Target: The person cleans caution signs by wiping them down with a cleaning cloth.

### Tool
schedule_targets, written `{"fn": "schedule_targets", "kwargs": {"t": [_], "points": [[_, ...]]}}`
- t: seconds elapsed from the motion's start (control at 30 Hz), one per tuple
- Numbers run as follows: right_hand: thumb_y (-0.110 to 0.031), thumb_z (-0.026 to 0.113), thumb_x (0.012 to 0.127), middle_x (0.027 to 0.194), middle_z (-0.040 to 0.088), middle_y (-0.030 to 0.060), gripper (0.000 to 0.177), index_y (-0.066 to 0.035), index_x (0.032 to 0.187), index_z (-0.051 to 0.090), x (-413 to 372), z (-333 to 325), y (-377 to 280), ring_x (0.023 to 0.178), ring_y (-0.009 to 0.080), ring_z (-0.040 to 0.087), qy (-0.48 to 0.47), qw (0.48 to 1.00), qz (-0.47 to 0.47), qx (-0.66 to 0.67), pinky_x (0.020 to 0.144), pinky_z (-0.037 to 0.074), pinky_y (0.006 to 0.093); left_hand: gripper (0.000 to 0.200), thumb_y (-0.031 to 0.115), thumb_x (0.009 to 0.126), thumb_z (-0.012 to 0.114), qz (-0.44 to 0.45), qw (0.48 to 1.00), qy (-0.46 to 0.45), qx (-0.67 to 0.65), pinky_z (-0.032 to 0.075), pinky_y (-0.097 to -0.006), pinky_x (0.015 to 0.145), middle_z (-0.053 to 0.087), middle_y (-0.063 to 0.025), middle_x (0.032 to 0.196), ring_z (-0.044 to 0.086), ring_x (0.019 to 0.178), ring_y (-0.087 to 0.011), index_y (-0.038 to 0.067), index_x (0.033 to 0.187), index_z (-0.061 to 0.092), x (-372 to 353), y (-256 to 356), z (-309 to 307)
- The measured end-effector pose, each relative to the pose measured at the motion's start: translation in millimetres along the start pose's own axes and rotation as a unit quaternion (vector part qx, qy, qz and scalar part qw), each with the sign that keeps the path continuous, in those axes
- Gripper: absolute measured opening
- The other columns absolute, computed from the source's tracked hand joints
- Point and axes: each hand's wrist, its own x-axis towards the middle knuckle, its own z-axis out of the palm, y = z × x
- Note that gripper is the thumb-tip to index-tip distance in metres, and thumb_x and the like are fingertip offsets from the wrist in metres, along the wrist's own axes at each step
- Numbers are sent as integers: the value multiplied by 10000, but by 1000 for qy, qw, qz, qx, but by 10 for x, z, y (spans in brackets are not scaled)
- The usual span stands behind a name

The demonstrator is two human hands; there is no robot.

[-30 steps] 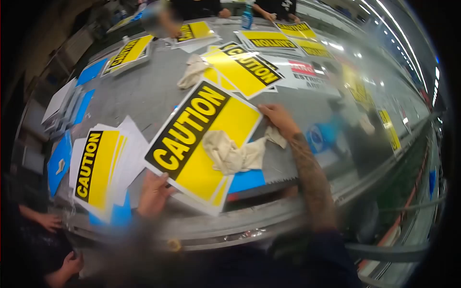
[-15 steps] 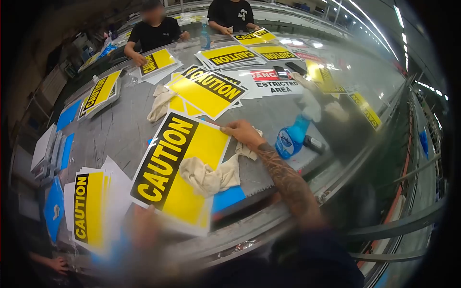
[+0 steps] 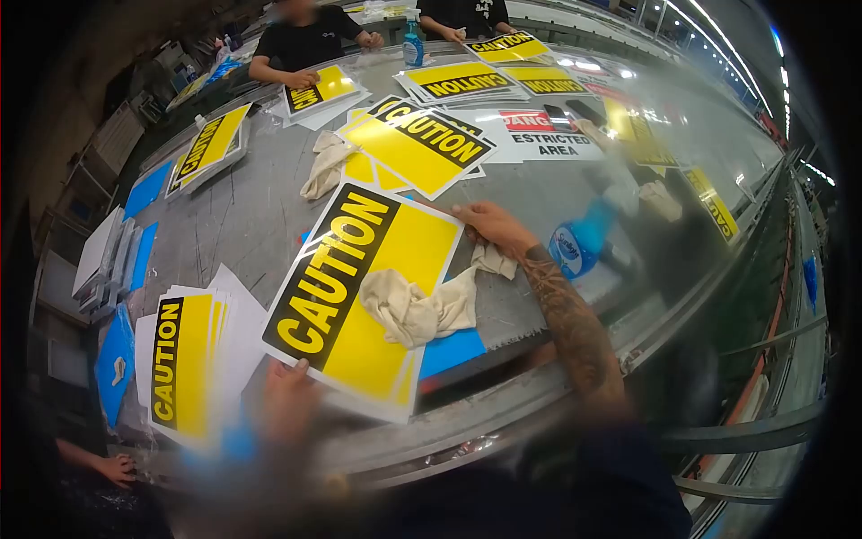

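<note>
A yellow-and-black caution sign (image 3: pixel 355 225) lies slantwise before me on the grey table, with at least one more sheet under its lower edge. My right hand (image 3: pixel 492 226) pinches its upper right corner between thumb and fingers. At the lower left edge my left hand (image 3: pixel 289 395), partly blurred, has its thumb on top of the sign and its fingers underneath. A crumpled cream cloth (image 3: pixel 404 310) rests on the sign's right part. Another cloth (image 3: pixel 494 260) sits beneath my right wrist. To the right stands a blue spray bottle (image 3: pixel 576 250), partly blurred.
Beyond lie a pile of caution signs (image 3: pixel 417 148) and a restricted-area sign (image 3: pixel 548 144). A further stack (image 3: pixel 184 368) is at the left, near blue sheets (image 3: pixel 115 364). Across the table a person (image 3: pixel 310 40) handles signs beside another worker. A metal rail (image 3: pixel 503 409) runs along the near edge.
The whole view has shifted, so everything sits a little further right and higher. Both hands keep their places on the sign. The person opposite has moved their hands.
</note>
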Motion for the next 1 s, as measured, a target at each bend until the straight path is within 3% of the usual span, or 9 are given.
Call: {"fn": "schedule_targets", "kwargs": {"t": [0.33, 0.43, 0.47, 0.6, 0.7, 0.73, 0.77, 0.8, 1.0], "points": [[-342, 565, 1075, 936, 751, 276, 399, -3, 1017, 766, 304, 225, 244, 942, 494, 708, 203, 900, -259, -287, 830, 554, 546, 621, 61, 1050, 607, 14, 998, 43, 47, 483, -569, 1138, 523, -97, 1579, 546, 1428, -313, 120, 1622, 374, -45, -86, -7], [-354, 527, 1090, 972, 751, 283, 406, -30, 1081, 772, 495, -145, -246, 981, 492, 705, 252, 950, -129, -135, 868, 550, 562, 605, 62, 1047, 614, 41, 989, 103, 99, 630, -403, 891, 571, -97, 1507, 652, 1296, -267, 102, 1605, 383, -84, -108, 112], [-327, 538, 1087, 995, 755, 280, 360, -50, 1167, 754, 701, -282, -334, 995, 480, 714, 342, 915, -144, -160, 877, 550, 561, 596, 67, 1041, 615, 44, 972, 131, 190, 638, -322, 800, 590, -95, 1464, 683, 1222, -228, 74, 1592, 388, -106, -102, 110], [-209, 701, 996, 1166, 739, 279, 525, -39, 1475, 571, 1665, -996, -460, 1088, 482, 693, 547, 799, -192, -160, 932, 541, 559, 664, 35, 1029, 574, 126, 943, 199, 237, 564, -421, 1055, 509, -188, 1522, 585, 1348, -289, 3, 1638, 313, -110, -435, -43], [-230, 845, 886, 1304, 684, 256, 759, 52, 1493, 487, 2286, -1684, -247, 1214, 455, 625, 628, 722, -173, -235, 1036, 510, 536, 709, 55, 986, 583, 159, 933, 230, 228, 505, -437, 1130, 519, -217, 1510, 571, 1370, -315, -26, 1634, 308, -80, -698, -459], [-287, 873, 863, 1322, 675, 231, 803, 44, 1484, 486, 2435, -1919, -105, 1249, 422, 614, 646, 692, -150, -286, 1036, 521, 518, 783, 117, 994, 666, 104, 938, 242, 224, 555, -453, 1028, 512, -191, 1527, 608, 1284, -311, 46, 1665, 268, -158, -701, -478], [-336, 889, 850, 1365, 655, 198, 835, 24, 1483, 481, 2571, -2187, 38, 1288, 388, 600, 644, 686, -91, -325, 1033, 539, 499, 870, 180, 1002, 750, 46, 941, 255, 219, 604, -469, 927, 506, -164, 1545, 645, 1197, -308, 118, 1695, 228, -255, -686, -464], [-380, 880, 860, 1387, 640, 177, 842, 12, 1484, 473, 2556, -2310, 61, 1302, 366, 596, 646, 684, -42, -336, 1025, 553, 487, 761, 163, 995, 753, 75, 928, 255, 259, 598, -402, 883, 574, -175, 1466, 647, 1177, -279, 11, 1624, 352, -273, -735, -520], [-598, 820, 875, 1436, 613, 211, 879, -1, 1443, 515, 2657, -2970, 435, 1334, 373, 589, 588, 705, 118, -378, 1026, 528, 557, 649, 118, 952, 746, 119, 883, 312, 331, 462, -486, 1106, 593, -226, 1436, 597, 1248, -327, -113, 1498, 480, -365, -606, -96]]}}
